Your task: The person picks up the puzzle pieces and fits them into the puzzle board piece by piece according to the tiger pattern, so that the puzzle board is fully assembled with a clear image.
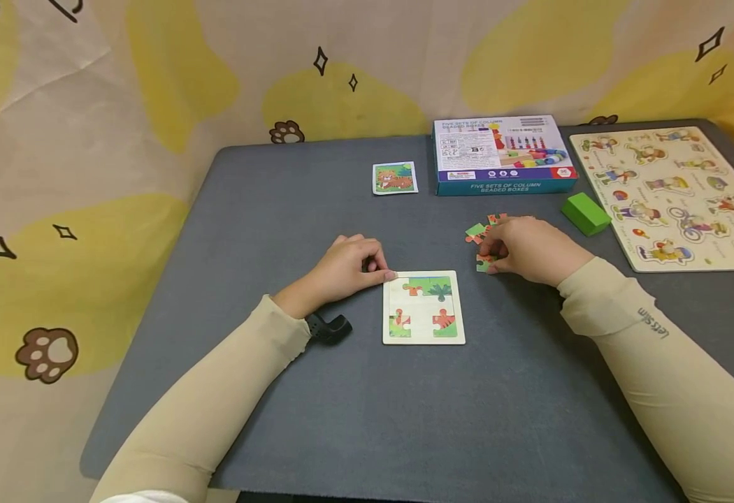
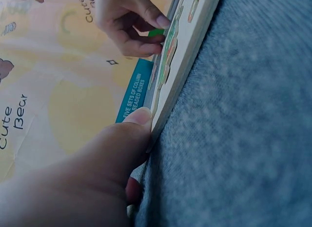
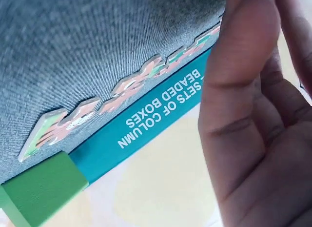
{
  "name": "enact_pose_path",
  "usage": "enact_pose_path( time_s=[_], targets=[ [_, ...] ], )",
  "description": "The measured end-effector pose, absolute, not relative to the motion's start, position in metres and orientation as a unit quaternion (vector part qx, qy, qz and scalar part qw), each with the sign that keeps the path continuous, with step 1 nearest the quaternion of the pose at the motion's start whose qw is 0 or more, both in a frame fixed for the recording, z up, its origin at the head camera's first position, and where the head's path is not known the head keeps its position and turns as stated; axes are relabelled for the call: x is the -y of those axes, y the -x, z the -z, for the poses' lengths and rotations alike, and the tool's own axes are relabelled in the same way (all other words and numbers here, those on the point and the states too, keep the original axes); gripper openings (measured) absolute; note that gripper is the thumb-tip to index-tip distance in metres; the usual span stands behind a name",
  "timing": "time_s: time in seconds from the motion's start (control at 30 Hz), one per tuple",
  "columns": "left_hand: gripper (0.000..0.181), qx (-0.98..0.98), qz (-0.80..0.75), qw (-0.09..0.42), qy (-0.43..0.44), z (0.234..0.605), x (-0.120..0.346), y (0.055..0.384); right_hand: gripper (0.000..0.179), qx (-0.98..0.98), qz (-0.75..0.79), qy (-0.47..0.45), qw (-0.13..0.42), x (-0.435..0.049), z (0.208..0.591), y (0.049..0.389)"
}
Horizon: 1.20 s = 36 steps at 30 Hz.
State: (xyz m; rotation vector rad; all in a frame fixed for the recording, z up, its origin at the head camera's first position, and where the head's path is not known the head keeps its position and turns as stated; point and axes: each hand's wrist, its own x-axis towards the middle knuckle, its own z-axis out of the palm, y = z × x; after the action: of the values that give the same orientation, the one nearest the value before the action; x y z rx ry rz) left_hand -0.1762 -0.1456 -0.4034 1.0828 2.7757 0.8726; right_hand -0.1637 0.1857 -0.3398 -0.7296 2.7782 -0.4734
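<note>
A white-framed puzzle tray (image 1: 423, 339) lies flat on the table with several red and green pieces in it. My left hand (image 1: 348, 267) holds its upper left corner, the thumb (image 2: 139, 117) on top and the other fingers curled beside the edge. My right hand (image 1: 524, 251) is low over a small group of loose puzzle pieces (image 1: 475, 229) right of the tray. Its thumb and index finger stand apart around a red and green puzzle piece (image 1: 483, 265) on the table. The right wrist view shows loose pieces (image 3: 134, 80) in a row, with the fingertips out of sight.
A picture card with a tiger (image 1: 395, 179) lies at the back. Beside it is a flat box of beaded columns (image 1: 505, 187). A green block (image 1: 586, 214) sits right of my right hand, next to a large picture board (image 1: 675, 199). A patterned cloth (image 1: 367, 98) hangs behind.
</note>
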Motion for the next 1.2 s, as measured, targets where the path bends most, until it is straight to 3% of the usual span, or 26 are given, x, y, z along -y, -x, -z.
enact_pose_path(
  time_s=[0.17,0.4,0.63,0.73,0.9,1.2],
  targets=[
    [0.020,-0.894,-0.284,0.019,-0.346,0.403,0.146,0.175,0.034,-0.942,0.191,0.243,0.131,-0.187,0.342,0.166],
    [0.019,-0.894,-0.286,0.023,-0.343,0.402,0.147,0.174,0.020,-0.939,0.189,0.255,0.130,-0.185,0.342,0.166],
    [0.019,-0.895,-0.286,0.023,-0.342,0.401,0.146,0.175,0.024,-0.933,0.184,0.273,0.142,-0.183,0.331,0.158],
    [0.019,-0.895,-0.286,0.024,-0.341,0.401,0.146,0.175,0.015,-0.934,0.193,0.270,0.135,-0.178,0.326,0.152],
    [0.020,-0.895,-0.290,0.027,-0.339,0.401,0.145,0.175,0.024,-0.925,0.242,0.262,0.132,-0.167,0.322,0.146],
    [0.019,-0.894,-0.290,0.029,-0.339,0.400,0.145,0.175,0.012,-0.894,0.359,0.235,0.130,-0.154,0.324,0.140]
  ],
)
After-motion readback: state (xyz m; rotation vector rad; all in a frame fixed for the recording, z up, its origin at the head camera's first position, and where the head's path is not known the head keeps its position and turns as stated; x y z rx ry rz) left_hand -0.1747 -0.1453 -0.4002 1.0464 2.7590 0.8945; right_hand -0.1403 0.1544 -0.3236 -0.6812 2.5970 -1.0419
